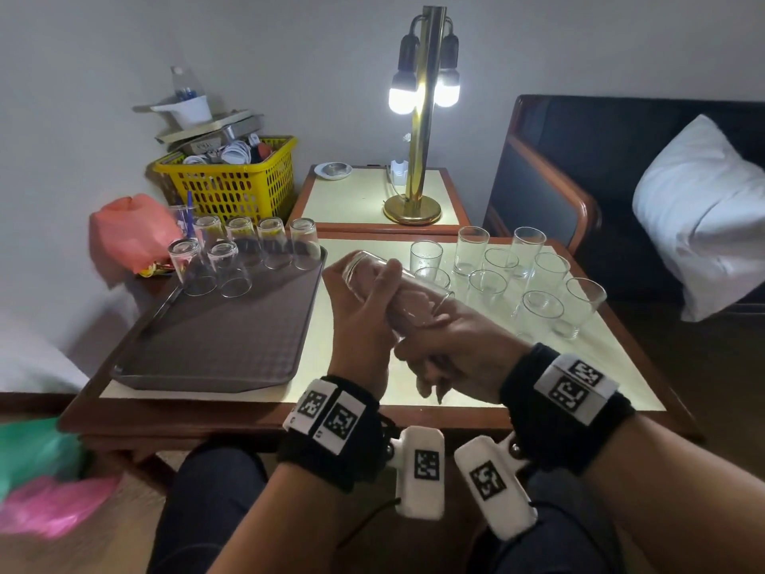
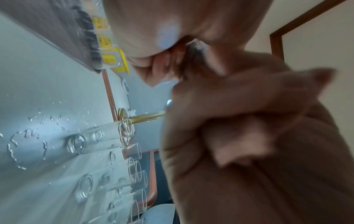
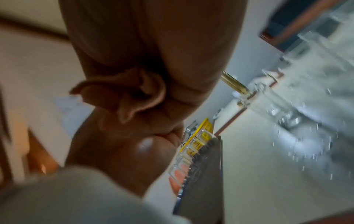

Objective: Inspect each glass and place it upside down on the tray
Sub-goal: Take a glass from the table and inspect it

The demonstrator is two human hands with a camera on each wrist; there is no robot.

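The head view is moderately lit and fairly sharp at its centre. Light comes from the two glowing white bulbs on the tall brass table lamp [image 1: 422, 118], which flare to blank white and throw a sheen on the pale cream tabletop [image 1: 364, 192]. Straight edges bow toward the corners. Both wrist views are smeared; the clear upright drinking glasses [image 2: 99, 136] stay readable, perhaps wet with glinting droplets around them.

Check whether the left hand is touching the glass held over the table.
Touching. The head view shows the left hand with its thumb wrapped over the glass, which lies tilted between both hands.
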